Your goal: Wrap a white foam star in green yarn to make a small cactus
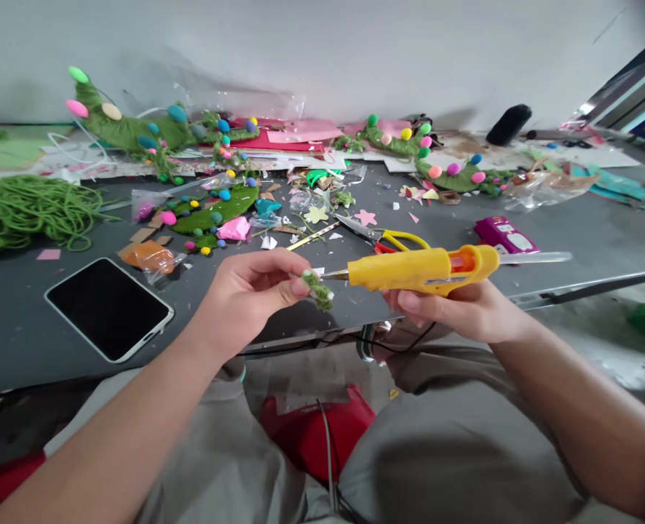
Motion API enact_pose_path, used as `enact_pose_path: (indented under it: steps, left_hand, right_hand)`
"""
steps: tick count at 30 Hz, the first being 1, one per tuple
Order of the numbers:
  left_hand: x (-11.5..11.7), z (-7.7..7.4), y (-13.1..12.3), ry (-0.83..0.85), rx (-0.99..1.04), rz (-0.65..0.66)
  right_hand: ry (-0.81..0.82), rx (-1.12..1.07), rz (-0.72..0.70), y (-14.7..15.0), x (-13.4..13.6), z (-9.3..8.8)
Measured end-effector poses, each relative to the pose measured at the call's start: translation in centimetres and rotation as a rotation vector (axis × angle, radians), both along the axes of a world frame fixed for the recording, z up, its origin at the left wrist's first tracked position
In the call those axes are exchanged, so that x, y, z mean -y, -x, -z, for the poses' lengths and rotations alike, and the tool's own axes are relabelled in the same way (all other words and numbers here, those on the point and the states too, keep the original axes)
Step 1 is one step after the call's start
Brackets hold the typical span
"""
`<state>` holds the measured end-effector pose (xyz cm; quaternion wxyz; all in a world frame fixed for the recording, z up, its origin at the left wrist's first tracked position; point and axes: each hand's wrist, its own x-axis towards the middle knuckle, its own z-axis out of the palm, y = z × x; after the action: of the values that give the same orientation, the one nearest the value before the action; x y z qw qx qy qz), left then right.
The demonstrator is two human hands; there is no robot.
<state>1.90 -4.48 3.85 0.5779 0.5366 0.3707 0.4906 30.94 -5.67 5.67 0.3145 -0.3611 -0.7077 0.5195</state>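
Note:
My left hand (251,291) pinches a small green fuzzy piece (318,289) between thumb and fingers, just above the table's near edge. My right hand (453,309) grips a yellow hot glue gun (418,270) held sideways, with a clear glue stick (535,257) poking out of its back. The gun's metal nozzle (334,275) points left and touches or nearly touches the green piece. A black cord runs down from the gun toward my lap.
The dark table (28,327) holds a phone (108,308) face up at the left, a green cord pile (22,211), yellow-handled scissors (388,236), a purple packet (505,234), green wrapped shapes with coloured pompoms (131,127), paper scraps and plastic bags. A red stool (317,429) sits between my knees.

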Motion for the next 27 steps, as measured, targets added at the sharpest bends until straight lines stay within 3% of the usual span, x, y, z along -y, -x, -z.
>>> enact_pose_path:
  steps: [6,11,27]
  left_hand:
    - [0.10,-0.15,-0.05,0.004,0.005,0.020]
    - [0.06,-0.16,-0.08,0.014,0.003,0.011]
    - [-0.03,-0.24,0.10,-0.006,-0.002,0.002]
  right_hand:
    - [0.059,0.031,-0.009,0.22,0.02,-0.06]
    - [-0.013,-0.021,-0.063,0.59,0.12,-0.30]
    - [-0.019,-0.039,-0.113,0.24,-0.18,0.09]
